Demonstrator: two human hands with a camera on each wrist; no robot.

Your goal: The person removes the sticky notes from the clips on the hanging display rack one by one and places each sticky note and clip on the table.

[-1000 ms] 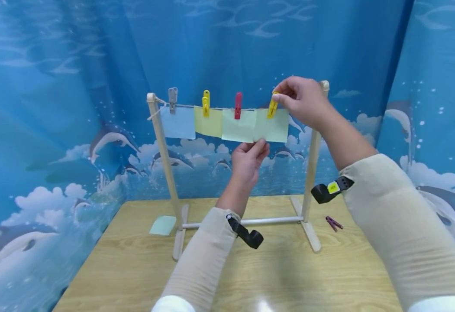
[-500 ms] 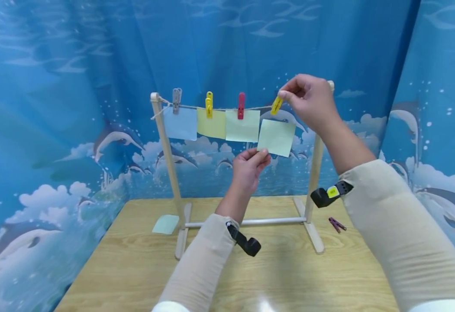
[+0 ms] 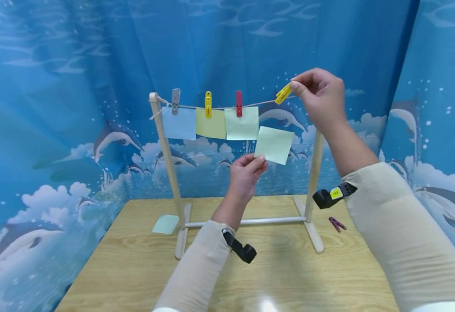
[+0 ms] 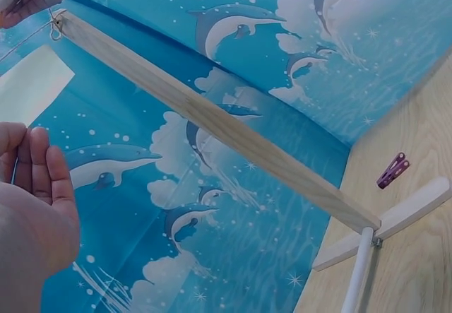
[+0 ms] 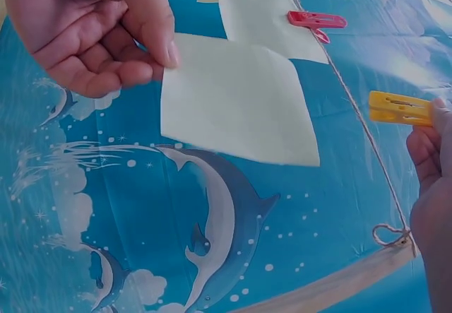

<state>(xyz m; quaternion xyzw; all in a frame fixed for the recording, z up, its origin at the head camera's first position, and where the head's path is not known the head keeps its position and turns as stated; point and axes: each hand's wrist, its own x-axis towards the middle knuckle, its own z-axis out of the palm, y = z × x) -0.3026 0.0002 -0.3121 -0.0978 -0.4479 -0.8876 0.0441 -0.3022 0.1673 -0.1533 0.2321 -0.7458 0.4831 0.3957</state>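
Note:
My left hand (image 3: 246, 175) pinches a pale green paper square (image 3: 275, 145) by its lower left corner, below the string and apart from it. My right hand (image 3: 322, 99) holds a yellow clothespin (image 3: 283, 93) between thumb and fingers, close by the string's right part. In the right wrist view, the clothespin (image 5: 401, 108) is off the string (image 5: 357, 108) with no paper in it. Along the string hang a blue square (image 3: 179, 124) under a grey clothespin (image 3: 175, 101), a yellow square (image 3: 211, 124) under a yellow clothespin (image 3: 208, 104), and a pale green square (image 3: 242, 124) under a red clothespin (image 3: 239, 104).
Two wooden posts (image 3: 166, 156) hold the string, with a white bar (image 3: 272, 221) between their feet. Another pale green square (image 3: 165, 224) lies on the table (image 3: 282, 277) by the left foot. A purple clothespin (image 3: 337, 224) lies right of the rack. A dolphin-print curtain hangs behind.
The right hand has drawn the yellow clothespin off the string, up and to the right. The left hand has lowered the pale green square from the string, and it now tilts.

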